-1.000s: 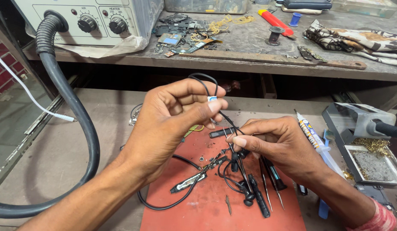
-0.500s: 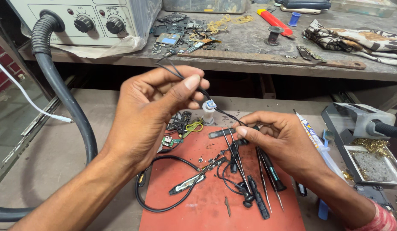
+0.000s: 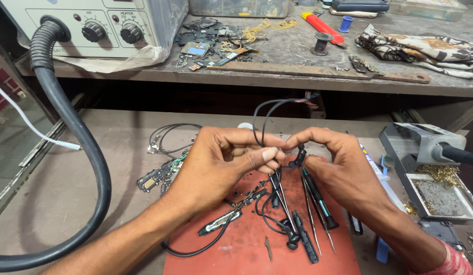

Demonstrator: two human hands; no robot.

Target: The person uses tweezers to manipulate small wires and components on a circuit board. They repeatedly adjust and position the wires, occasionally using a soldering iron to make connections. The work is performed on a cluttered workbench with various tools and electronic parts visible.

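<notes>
Worn grey-brown bench top [image 3: 109, 168] fills the lower view, with a red work mat [image 3: 257, 249] lying at six o'clock. On the mat lie tweezers [image 3: 318, 229], a small screwdriver [image 3: 318, 201], a dark earbud [image 3: 292, 239] and a loop of thin black wire, all close together.

Just above the mat, near the centre, the two hands meet. The left hand [image 3: 221, 163] pinches a thin black cable [image 3: 267, 114] between thumb and fingers. The right hand [image 3: 338, 163] is closed on a small black earpiece part [image 3: 299, 155] at the cable's end. The fingertips of both hands nearly touch, and the cable rises in a narrow loop toward twelve o'clock.

At nine o'clock of the hands lie small circuit boards [image 3: 155, 178] and another wire coil [image 3: 170, 135]. A thick corrugated black hose [image 3: 88, 153] sweeps round the bench from eight o'clock up to eleven.

At three o'clock stands a grey soldering stand [image 3: 425, 145]; its shallow tray [image 3: 440, 198] holds greyish residue, with brass-coloured wool at the tray's upper edge.

Farther off, on the raised shelf [image 3: 297, 76], a beige hot-air station [image 3: 93, 25] with two knobs sits at eleven o'clock. Phone parts and yellow rubber bands [image 3: 262, 28] lie at twelve. A clear plastic box [image 3: 241, 7] behind them holds contents too blurred to tell. A red-handled tool [image 3: 323, 28] and a patterned cloth [image 3: 425, 48] lie toward two o'clock.
</notes>
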